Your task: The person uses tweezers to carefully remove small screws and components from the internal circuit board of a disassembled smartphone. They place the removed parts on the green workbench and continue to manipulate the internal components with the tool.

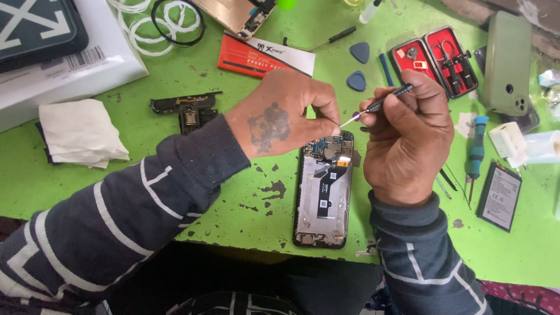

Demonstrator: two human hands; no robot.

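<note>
An opened smartphone (324,189), its back cover off and its circuit board and flex cable exposed, lies lengthwise on the green worktable (233,204) directly in front of the person, near the table's front edge, where both hands can meet over its upper end. The left hand (286,116) is closed in a pinch, thumb and fingertips pressed together just above the phone's top corner; whatever small part they hold is too tiny to make out. The right hand (408,137) grips a slim precision screwdriver (379,105) like a pen, its metal tip slanting down to touch that pinch point, a hold that appears to suit fine, steady work. Removed parts and tools sit well apart from the phone: a black inner frame piece (186,108) to the left, a folded white cloth (81,134) beyond it, blue plastic picks (357,67) and a red-lined tool case (437,58) above, a teal-handled driver (477,146) and a flat battery (500,195) to the right (a grey-green phone back (507,64) lies near the case). The table's paint is chipped in dark patches; a white box (58,64) occupies the far left corner.
</note>
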